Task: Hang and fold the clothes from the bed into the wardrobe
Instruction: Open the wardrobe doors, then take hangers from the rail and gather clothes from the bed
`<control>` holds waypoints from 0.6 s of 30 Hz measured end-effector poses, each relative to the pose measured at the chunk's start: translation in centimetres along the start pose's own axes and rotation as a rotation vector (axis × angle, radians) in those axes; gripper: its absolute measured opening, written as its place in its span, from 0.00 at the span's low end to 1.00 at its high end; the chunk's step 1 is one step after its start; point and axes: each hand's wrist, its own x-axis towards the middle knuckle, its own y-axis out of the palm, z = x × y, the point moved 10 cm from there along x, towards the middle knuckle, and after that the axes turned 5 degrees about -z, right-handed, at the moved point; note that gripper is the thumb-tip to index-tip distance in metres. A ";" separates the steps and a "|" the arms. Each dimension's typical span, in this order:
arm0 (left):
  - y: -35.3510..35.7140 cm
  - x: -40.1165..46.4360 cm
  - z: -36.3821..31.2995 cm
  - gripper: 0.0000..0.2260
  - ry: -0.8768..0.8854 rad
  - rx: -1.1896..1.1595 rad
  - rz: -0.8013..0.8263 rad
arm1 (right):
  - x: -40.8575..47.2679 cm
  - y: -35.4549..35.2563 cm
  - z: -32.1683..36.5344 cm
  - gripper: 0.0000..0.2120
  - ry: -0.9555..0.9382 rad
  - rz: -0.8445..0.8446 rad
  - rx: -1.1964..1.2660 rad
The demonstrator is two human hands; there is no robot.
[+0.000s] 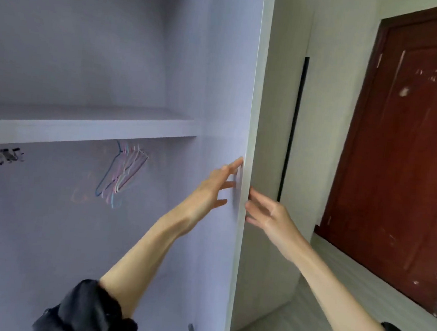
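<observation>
Black sleeves (pixel 88 312), left hand (pixel 211 188) and right hand (pixel 271 212) spread-fingered against wardrobe panel (pixel 251 115).

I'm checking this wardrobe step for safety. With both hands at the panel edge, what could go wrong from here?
1. The left hand lies inside the wardrobe door panel and the right hand outside its edge; its fingers might get pinched if the panel swings.
2. The bunched wire hangers under the shelf may tangle when one is pulled.

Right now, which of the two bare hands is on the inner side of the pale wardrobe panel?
The left hand, fingers spread against the panel's inner face; the right hand is outside its edge.
</observation>
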 end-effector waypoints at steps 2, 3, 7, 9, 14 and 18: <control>3.3 1.4 -0.1 0.16 -0.007 0.016 0.014 | 0.3 -3.1 -1.3 0.21 0.034 -0.017 -0.053; 4.6 2.0 -0.1 0.17 -0.010 0.018 0.012 | 0.6 -4.4 -1.7 0.21 0.051 -0.018 -0.058; 9.1 4.9 0.7 0.22 -0.038 0.016 0.020 | 2.0 -8.9 -2.8 0.20 0.102 -0.025 -0.051; 10.5 6.1 1.1 0.24 -0.052 0.024 0.026 | 2.6 -10.3 -3.0 0.20 0.115 -0.012 -0.045; 10.8 7.7 1.8 0.23 -0.032 0.000 -0.040 | 3.4 -12.3 -3.4 0.15 0.158 -0.033 -0.024; 9.6 7.0 3.2 0.18 -0.019 -0.126 -0.122 | 3.2 -12.3 -4.1 0.16 0.167 0.003 -0.040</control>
